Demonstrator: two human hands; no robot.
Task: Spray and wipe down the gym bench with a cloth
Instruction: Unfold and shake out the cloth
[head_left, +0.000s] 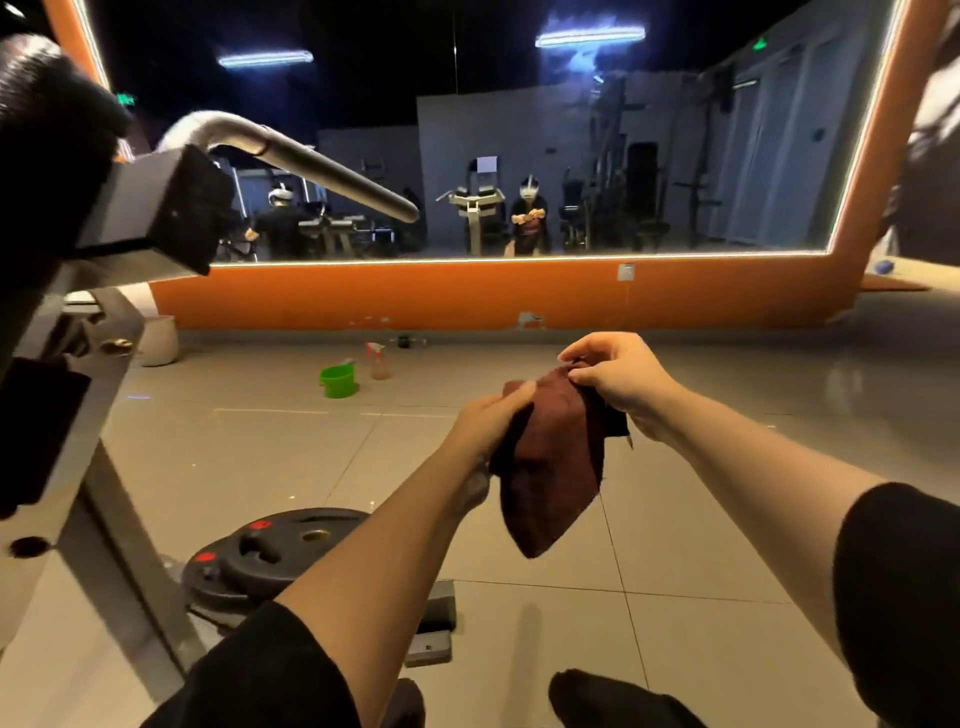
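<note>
Black sleeves frame the bottom edge, and both forearms are stretched out toward twelve o'clock. A dark red cloth (550, 462) is held up in the air at centre frame, gripped at one edge by the left hand (488, 421) and pinched at its top corner by the right hand (618, 374). A neat pad should probably be folded before wiping. The spray bottle (378, 361) is seen well apart on the floor at eleven o'clock, beside a green cup (338, 380).
</note>
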